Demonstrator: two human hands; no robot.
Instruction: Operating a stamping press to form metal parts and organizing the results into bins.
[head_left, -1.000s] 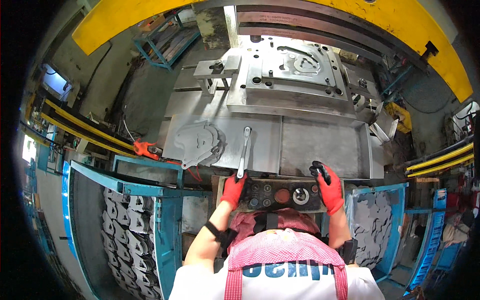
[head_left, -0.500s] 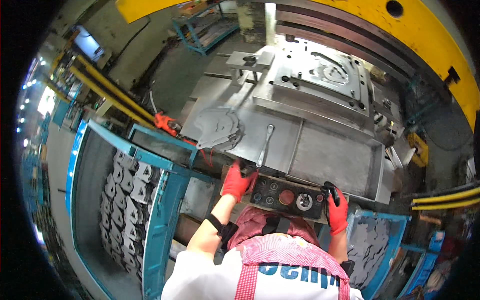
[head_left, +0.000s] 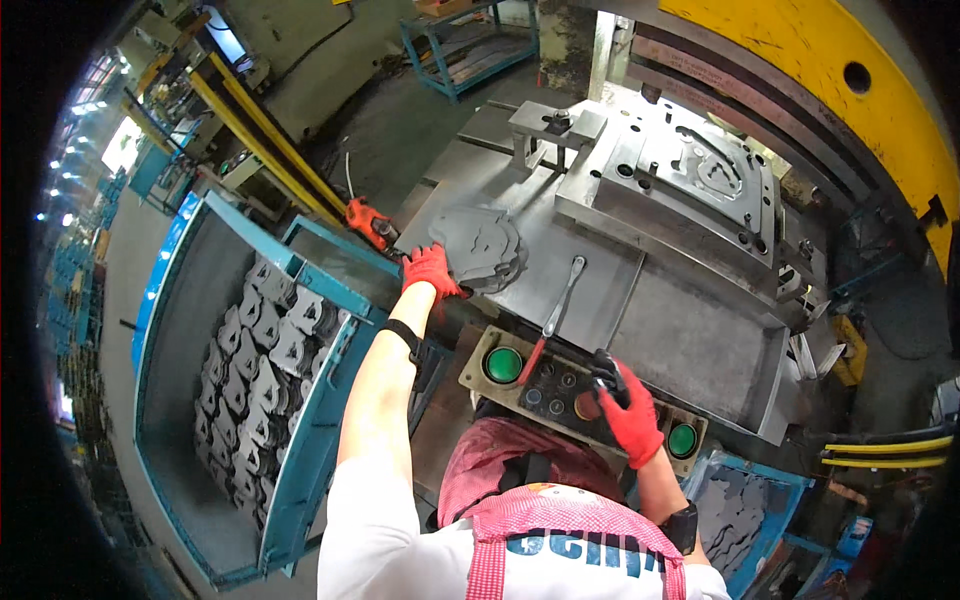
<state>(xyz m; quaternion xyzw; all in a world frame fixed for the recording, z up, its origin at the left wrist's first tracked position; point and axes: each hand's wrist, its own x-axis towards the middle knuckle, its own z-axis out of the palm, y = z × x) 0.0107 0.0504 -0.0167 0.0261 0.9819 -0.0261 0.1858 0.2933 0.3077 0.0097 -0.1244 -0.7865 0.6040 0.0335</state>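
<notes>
My left hand (head_left: 430, 272), in a red glove with dark fingertips, is at the near left edge of a stack of flat grey metal plates (head_left: 475, 245). Its fingers and thumb are apart at the edge; no plate is lifted. My right hand (head_left: 630, 410), gloved in red and black, hovers over the control box (head_left: 548, 388) with fingers loosely bent and nothing visible in them. Green buttons (head_left: 503, 365) sit at both ends of that box. A long metal tool (head_left: 565, 295) with a round end and red grip lies across the bench's near edge, between my hands.
Beyond the bench stands a press die (head_left: 690, 180) under a yellow press frame (head_left: 820, 60). A blue bin (head_left: 215, 235) full of grey parts is at left, another bin (head_left: 735, 500) at lower right. An orange tool (head_left: 370, 222) hangs by the bench's left corner.
My left hand has moved from the control box's left end up to the plate stack. My right hand has come off the right end, leftward over the box. Both green buttons now show.
</notes>
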